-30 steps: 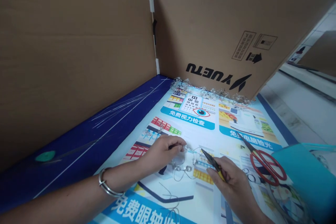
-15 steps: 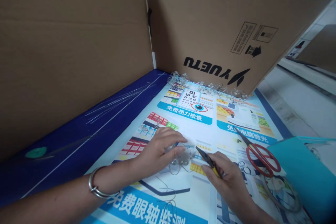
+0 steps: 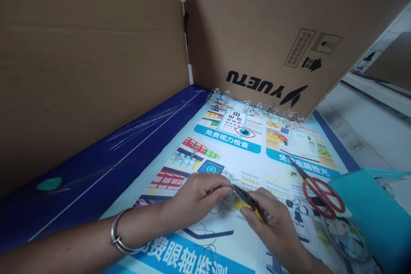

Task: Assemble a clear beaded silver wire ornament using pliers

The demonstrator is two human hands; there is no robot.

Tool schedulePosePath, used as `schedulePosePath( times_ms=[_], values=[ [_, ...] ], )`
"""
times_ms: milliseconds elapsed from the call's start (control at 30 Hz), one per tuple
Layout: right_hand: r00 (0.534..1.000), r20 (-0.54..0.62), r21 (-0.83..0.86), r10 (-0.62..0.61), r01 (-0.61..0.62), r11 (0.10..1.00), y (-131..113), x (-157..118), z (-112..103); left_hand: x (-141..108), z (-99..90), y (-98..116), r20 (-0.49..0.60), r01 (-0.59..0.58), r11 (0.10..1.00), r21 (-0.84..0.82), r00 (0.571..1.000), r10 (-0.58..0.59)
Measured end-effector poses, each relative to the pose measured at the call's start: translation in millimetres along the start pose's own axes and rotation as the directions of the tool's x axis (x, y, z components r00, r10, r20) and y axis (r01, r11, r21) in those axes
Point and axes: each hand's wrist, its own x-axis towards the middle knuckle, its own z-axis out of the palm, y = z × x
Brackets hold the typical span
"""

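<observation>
Left hand [image 3: 195,197]: fingers pinching thin wire [image 3: 222,208], apparently; mostly hidden.
Right hand [image 3: 276,227]: fingers wrapped around needle-nose pliers [image 3: 247,200], tips pointing up-left.

Your work surface is a printed vision-test poster [image 3: 231,143] laid over a dark blue board [image 3: 105,171], with thin wire strands [image 3: 144,124] on the blue. Right of your right hand [image 3: 276,227] lie red-handled scissors [image 3: 311,197], then what looks like a teal folder [image 3: 366,209]. Beyond your grip, crumpled clear plastic [image 3: 253,109] lines the far edge.
</observation>
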Motion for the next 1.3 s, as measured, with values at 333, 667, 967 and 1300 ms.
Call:
schedulePosePath(
  times_ms=[333,667,967,1300],
  values=[
    [0.999,0.035,-0.048,-0.038,0.04,0.998,-5.5,1.1,-2.4,-1.5,3.9,5.3,0.06,0.046,0.998,0.047,0.997,-0.049],
    [0.986,-0.016,0.049,0.163,-0.162,0.986,-1.0,-4.0,-11.1,1.9,-12.4,-5.9,-0.129,0.113,0.993,-0.015,0.985,-0.114],
    [0.981,-0.046,0.032,0.188,-0.187,0.982,1.5,-6.2,-13.7,14.1,-19.4,-28.7,-0.042,0.239,0.956,0.171,0.971,-0.236],
    [0.983,-0.028,-0.048,0.181,-0.182,0.982,0.3,-6.4,-13.7,11.7,-13.4,-26.4,0.068,0.309,0.945,0.108,0.946,-0.317]
  ],
)
